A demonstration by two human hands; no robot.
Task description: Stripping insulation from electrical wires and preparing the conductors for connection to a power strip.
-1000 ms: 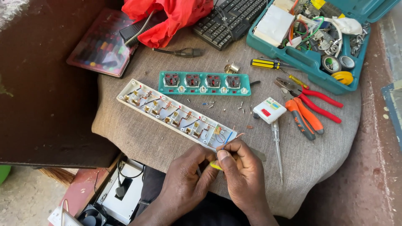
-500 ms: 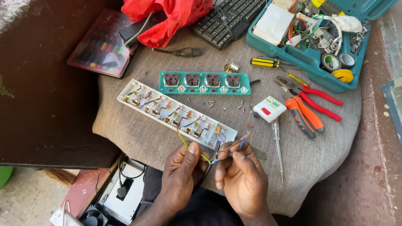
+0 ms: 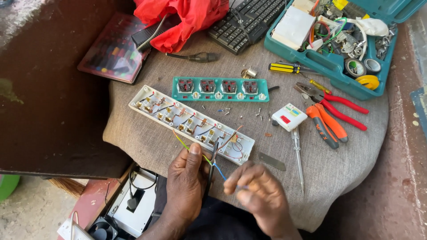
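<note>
Round cloth-covered table, left edge dropping to dark board; bare cloth w/ free room below the white open power-strip base. Left hand at near edge, thumb up, fingers closed around black cable w/ yellow-green wire & blue wire running to strip's right end. Right hand just beside, blurred, fingertips pinched together on the blue wire end. Teal socket cover behind strip; small white tester box w/ red patch; orange pliers; teal toolbox far right.
</note>
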